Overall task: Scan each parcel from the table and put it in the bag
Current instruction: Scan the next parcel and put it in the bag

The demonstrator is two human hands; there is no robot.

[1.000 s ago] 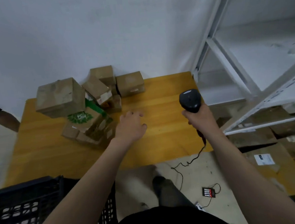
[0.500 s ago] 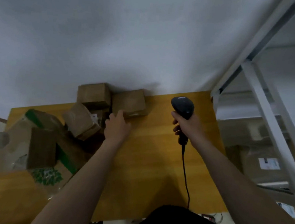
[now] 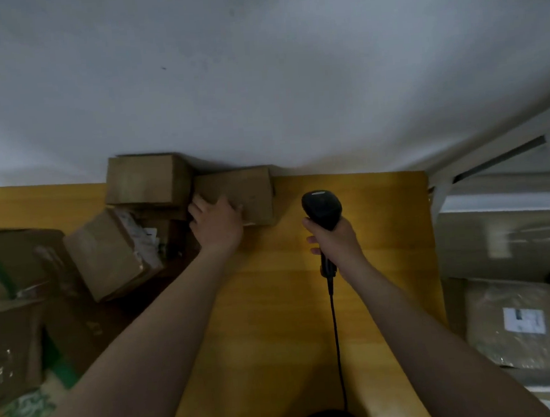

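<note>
- Left hand: reaches forward across the table and lies on the near left part of a small box. The fingers spread over its top and left edge. Whether they have closed on the box cannot be told.
- Small box: plain brown cardboard, flat on the table at its far edge, against the wall.
- Right hand: wrapped firmly around the grip of a black scanner. The scanner stands upright above the table, head up, to the right of the small box and apart from it.
- Cable: runs from the base of the scanner down toward the person.
- Other boxes: one sits just left of the small box, touching it. A tilted one with a white label lies nearer. More boxes, one with green print, fill the left side.
- Shelf: white metal frame at the right, beside the table, with wrapped parcels under it.
</note>
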